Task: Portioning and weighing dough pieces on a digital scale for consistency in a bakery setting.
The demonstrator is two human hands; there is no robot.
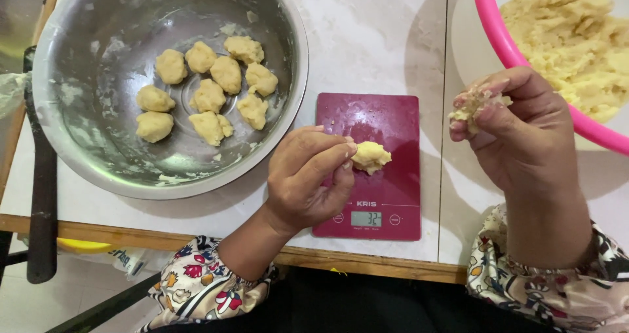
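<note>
Big steel bowl (78,130) at far left on white surface (373,45), ten dough lumps (208,96) inside. Pink bowl (498,38) at top right, full of soft dough (576,38). Red scale (386,123) sits between both hands. Left hand (308,176) pinches dough ball (371,156) at its fingertips, ball just over scale, maybe touching it, hard to tell. Right hand (517,123) is shut on small dough bit (468,110), near pink bowl. Left hand is nearer steel bowl; nothing blocks way.
</note>
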